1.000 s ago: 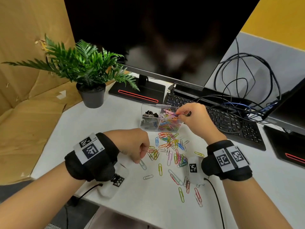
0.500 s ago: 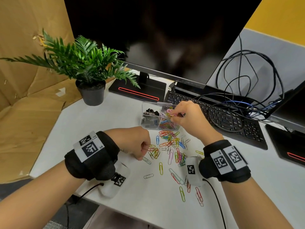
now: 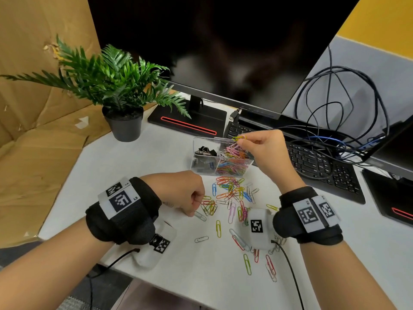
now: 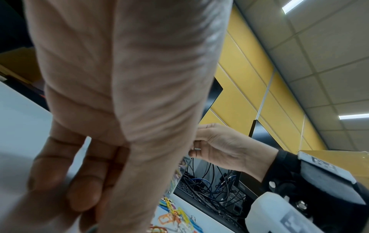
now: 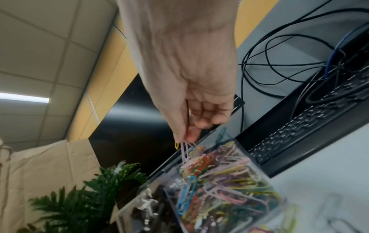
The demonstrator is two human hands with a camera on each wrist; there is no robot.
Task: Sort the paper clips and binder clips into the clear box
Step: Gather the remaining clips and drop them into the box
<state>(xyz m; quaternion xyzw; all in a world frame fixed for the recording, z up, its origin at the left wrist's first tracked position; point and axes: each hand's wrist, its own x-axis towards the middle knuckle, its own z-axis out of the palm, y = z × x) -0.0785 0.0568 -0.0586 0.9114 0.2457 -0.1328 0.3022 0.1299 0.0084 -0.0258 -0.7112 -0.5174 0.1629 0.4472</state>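
A clear box point(image 3: 196, 153) stands mid-table, split in two. Its left compartment holds black binder clips point(image 3: 205, 151); its right one holds coloured paper clips point(image 3: 232, 163) point(image 5: 225, 181). My right hand point(image 3: 240, 139) point(image 5: 184, 140) hovers just over the right compartment and pinches a few clips, yellow and pink, that dangle toward the heap. Loose coloured paper clips point(image 3: 230, 193) lie scattered on the white table point(image 3: 156, 157) in front of the box. My left hand point(image 3: 192, 209), fingers curled, pinches the end of a pale paper clip point(image 3: 201, 216) lying on the table.
A potted plant point(image 3: 123, 121) stands at the back left, a monitor stand point(image 3: 190, 121) behind the box. A black keyboard point(image 3: 312, 162) under tangled cables point(image 3: 335, 108) lies close to the right of the box. Cardboard point(image 3: 33, 130) lines the left side.
My right hand has risen a little above the box, still pinching clips. My left hand has stayed over the same pale clip.
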